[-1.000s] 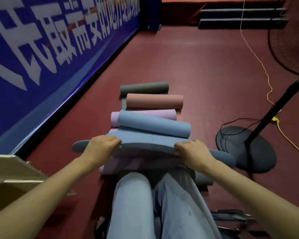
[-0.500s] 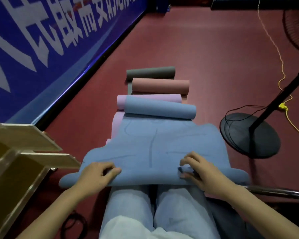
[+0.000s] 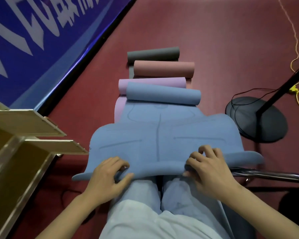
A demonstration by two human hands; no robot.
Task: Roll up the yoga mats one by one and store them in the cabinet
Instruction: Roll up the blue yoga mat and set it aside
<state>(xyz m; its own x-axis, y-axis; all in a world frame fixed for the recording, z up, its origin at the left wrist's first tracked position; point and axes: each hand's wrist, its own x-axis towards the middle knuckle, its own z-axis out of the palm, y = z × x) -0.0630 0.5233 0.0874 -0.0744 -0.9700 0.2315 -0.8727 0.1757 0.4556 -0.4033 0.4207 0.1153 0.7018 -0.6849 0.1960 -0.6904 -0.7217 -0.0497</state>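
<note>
Seated person, head view looking down over the knees (image 3: 145, 195). Both forearms reach forward, palms down, onto the near edge of the blue mat (image 3: 162, 140). Left hand (image 3: 107, 176) sits at the mat's near-left part: fingers curled over the top, thumb tucked beneath, pinching the edge where it begins to fold. Right hand (image 3: 209, 171) mirrors it at the near-right part, fingers bent and bunched on the top face, thumb at the edge, holding the mat. Between the hands the near edge curls up into a low lip. The blue mat drapes across the lap and runs away along the red floor (image 3: 214, 49); its far end is wound into a loose roll. Faint line markings show on its open face, and its side corners flop outward past both knees. Beyond it three more mats lie partly unrolled, overlapping in a row, each with a roll at the far end: purple mat (image 3: 145, 82) just behind the blue roll, then pink mat (image 3: 164, 69), then grey mat (image 3: 153, 53) farthest. Wooden cabinet (image 3: 24, 135) stands at the left, doors open. A fan base (image 3: 262, 121) with black cable rests on the floor at right; a blue banner (image 3: 33, 40) lines the left wall.
</note>
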